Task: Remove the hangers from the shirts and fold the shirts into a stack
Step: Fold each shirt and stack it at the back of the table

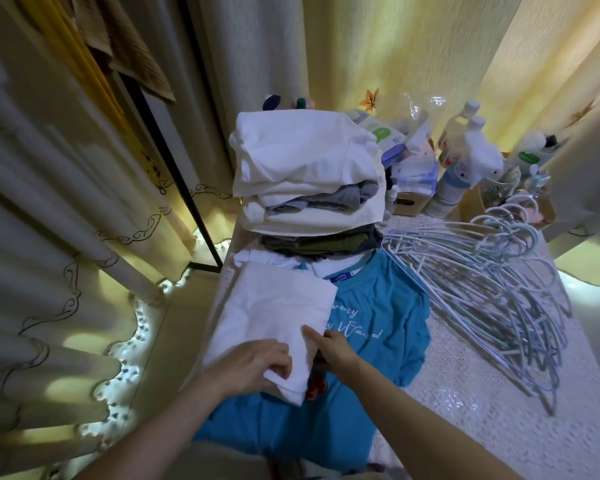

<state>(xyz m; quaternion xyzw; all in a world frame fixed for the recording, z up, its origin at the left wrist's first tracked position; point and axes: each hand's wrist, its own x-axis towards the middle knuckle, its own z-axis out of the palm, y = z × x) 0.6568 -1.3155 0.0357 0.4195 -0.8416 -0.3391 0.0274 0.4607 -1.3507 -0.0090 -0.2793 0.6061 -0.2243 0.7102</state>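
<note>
While left hand point(253, 362) and right hand point(333, 348) pinch the white shirt point(274, 306), hangers point(482, 271) lie nearby.

My forearms reach up from the bottom edge to lower centre. My left hand point(253, 367) pinches the white shirt point(274, 313). My right hand point(333, 351), just beside, grips its edge.

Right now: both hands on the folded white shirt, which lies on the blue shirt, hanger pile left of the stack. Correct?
No: the head view shows the hanger pile right of the stack, not left. The rest holds: left hand and right hand are on the folded white shirt, which lies on the blue shirt.
</note>
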